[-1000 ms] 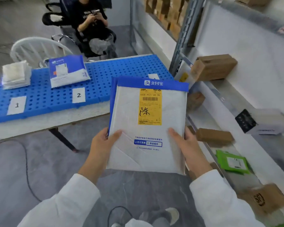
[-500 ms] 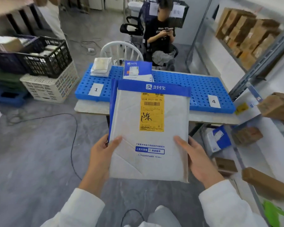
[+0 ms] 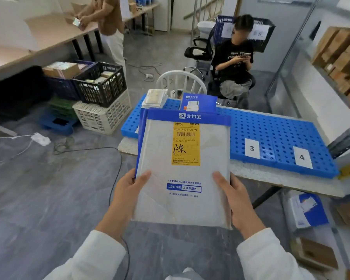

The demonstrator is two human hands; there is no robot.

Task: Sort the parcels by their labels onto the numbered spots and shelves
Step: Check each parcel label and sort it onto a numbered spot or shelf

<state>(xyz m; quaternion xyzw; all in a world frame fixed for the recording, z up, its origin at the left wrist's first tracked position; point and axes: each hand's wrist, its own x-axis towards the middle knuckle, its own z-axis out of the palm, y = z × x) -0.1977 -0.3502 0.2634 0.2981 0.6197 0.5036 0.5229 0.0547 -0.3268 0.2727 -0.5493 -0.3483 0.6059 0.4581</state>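
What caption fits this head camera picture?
Both hands, left hand and right hand, hold a yellow-labelled mailer before the blue table.

White/blue parcel (image 3: 182,174) upright w/ yellow label (image 3: 186,144); maybe two stacked.

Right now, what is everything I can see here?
mailer: one, white with blue top, yellow label, held in front
blue boards: on the table, cards 3 and 4
blue parcel: one, far side of the boards
white stack: one, far left corner
crates: several, black, cream, blue, left floor
white chair: one, behind table
brown boxes: several, right shelves
people: two, background
hands: left, right, both gripping the mailer
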